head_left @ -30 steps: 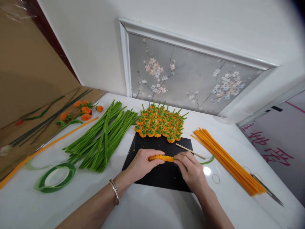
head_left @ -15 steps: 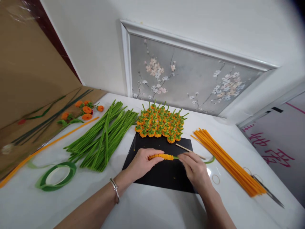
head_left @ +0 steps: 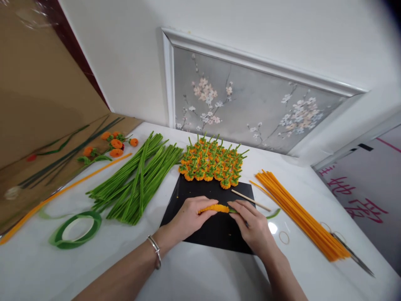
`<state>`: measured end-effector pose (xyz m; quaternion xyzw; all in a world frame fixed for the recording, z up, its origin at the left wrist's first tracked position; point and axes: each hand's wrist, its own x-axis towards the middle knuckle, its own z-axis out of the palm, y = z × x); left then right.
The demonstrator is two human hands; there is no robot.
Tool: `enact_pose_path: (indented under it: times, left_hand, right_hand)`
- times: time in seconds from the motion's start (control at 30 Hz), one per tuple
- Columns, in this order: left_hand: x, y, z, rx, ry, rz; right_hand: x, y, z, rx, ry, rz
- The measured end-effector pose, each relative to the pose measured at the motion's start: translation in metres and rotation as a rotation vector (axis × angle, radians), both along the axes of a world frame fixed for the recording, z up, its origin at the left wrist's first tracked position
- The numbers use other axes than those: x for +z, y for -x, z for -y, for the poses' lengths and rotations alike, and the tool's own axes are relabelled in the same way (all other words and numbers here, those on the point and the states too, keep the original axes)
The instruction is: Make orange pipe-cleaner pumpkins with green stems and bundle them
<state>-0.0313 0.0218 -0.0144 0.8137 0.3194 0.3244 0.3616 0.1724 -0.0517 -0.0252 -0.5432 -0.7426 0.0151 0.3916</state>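
Note:
An orange coil of pipe cleaner [head_left: 218,207] is pinched at its left end by the thumb and fingers of my left hand [head_left: 191,214]. A green pipe cleaner [head_left: 274,214] runs out of the coil's right end, and my right hand [head_left: 248,217] is closed on it, its tail sticking out to the right. Both hands are above a black mat [head_left: 208,234]. Behind the mat stands a cluster of orange pipe-cleaner flowers [head_left: 211,165] with green stems pointing up. A thin wooden stick [head_left: 250,200] lies across the mat's right edge.
Green pipe cleaners [head_left: 140,184] lie at left, near a roll of green tape [head_left: 75,230]. At right are a bundle of orange pipe cleaners [head_left: 300,215], scissors [head_left: 354,255] and a rubber band [head_left: 284,237]. Finished orange flowers [head_left: 116,144] rest at the back left, before the wall.
My right hand has shifted slightly left along the green pipe cleaner, closer to the orange coil. The coil appears a little more curved. My left hand keeps its pinch.

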Motion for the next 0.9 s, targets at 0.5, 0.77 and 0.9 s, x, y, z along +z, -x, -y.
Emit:
enact_pose_path:
  times: [0.5,0.77,0.9]
  left_hand:
    - [-0.001,0.001,0.001,-0.106,0.079,-0.025]
    - [0.007,0.004,-0.001,-0.011,0.234,-0.045]
    - [0.009,0.004,-0.004,0.043,0.24,-0.025]
  right_hand:
    - [0.002,-0.008,0.0,-0.012,-0.071,0.154]
    - [-0.001,-0.009,-0.001,-0.007,-0.082,0.029]
    - [-0.001,-0.017,0.001,-0.015,-0.04,0.022]
